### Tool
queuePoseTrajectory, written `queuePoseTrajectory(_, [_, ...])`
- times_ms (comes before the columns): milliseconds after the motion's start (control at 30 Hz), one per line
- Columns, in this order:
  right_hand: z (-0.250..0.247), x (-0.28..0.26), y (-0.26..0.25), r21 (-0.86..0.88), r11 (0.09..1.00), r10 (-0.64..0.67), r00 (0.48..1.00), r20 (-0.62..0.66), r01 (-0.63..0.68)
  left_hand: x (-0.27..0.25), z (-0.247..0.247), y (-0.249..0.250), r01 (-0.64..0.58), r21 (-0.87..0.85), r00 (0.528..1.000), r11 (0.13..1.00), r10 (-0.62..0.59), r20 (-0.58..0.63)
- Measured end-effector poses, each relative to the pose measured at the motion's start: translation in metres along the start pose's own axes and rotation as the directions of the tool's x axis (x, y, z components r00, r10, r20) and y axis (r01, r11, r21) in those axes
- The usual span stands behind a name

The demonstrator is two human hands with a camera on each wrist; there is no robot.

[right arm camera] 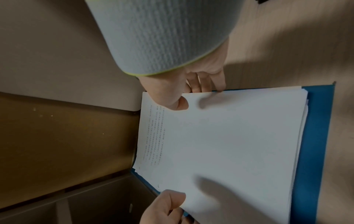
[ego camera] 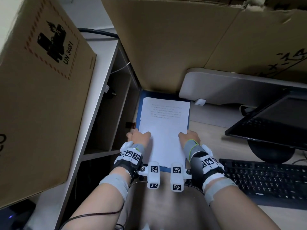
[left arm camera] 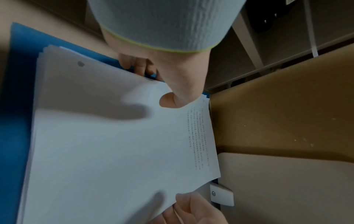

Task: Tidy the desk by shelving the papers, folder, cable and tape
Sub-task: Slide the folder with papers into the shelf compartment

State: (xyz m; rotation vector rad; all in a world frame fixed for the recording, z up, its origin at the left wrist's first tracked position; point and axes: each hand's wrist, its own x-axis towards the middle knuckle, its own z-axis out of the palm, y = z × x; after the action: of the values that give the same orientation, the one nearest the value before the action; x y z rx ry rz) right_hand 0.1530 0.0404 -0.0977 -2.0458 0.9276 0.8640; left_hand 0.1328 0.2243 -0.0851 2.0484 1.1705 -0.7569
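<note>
A stack of white printed papers (ego camera: 164, 130) lies on a blue folder (ego camera: 137, 118) on the desk, pushed against a cardboard box. My left hand (ego camera: 139, 135) pinches the stack's left edge, thumb on top and fingers curled beneath. My right hand (ego camera: 188, 135) pinches the right edge the same way. In the left wrist view the left hand (left arm camera: 153, 78) has its thumb on the papers (left arm camera: 114, 144) and its fingers over the folder (left arm camera: 17, 91). The right wrist view shows the right hand (right arm camera: 184, 97) on the papers (right arm camera: 229, 144) and folder (right arm camera: 314, 136). Whether the fingers also reach under the folder I cannot tell.
A white shelf unit (ego camera: 106, 77) with open compartments stands to the left, and a black plug (ego camera: 111, 93) lies inside it. Large cardboard boxes (ego camera: 41, 80) loom at the left and behind. A black keyboard (ego camera: 265, 180) and a dark screen (ego camera: 274, 120) sit to the right.
</note>
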Motion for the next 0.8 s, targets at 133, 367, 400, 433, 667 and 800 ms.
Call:
queuePoseTrajectory(133, [-0.002,-0.006,-0.002,-0.012,1.0,-0.009,1.0,0.021,0.009,-0.003,-0.003,-0.002,-0.05,0.079,0.996,0.996,0.044,0.073])
queuePoseTrajectory(367, [-0.007,-0.016,-0.002,0.004,1.0,-0.005,1.0,0.019,0.005,-0.004,-0.011,-0.002,-0.068,0.074,0.989,0.995,0.058,0.136])
queuePoseTrajectory(400, [-0.008,-0.018,-0.002,0.007,1.0,-0.003,1.0,0.028,0.003,-0.007,-0.012,-0.002,-0.04,0.063,0.992,0.997,0.032,0.124])
queuePoseTrajectory(433, [-0.008,-0.019,-0.002,0.002,1.0,0.003,0.999,0.037,-0.003,-0.009,-0.012,-0.002,-0.009,0.068,0.994,0.998,0.001,0.109])
queuePoseTrajectory(667, [-0.013,-0.026,0.007,-0.028,0.998,0.056,0.998,0.019,-0.055,-0.024,-0.013,-0.01,0.041,0.152,0.983,0.988,-0.067,0.169])
queuePoseTrajectory(800, [-0.014,-0.027,0.012,-0.017,0.998,0.061,0.998,-0.006,-0.061,-0.029,-0.016,-0.011,0.036,0.162,0.984,0.986,-0.064,0.169])
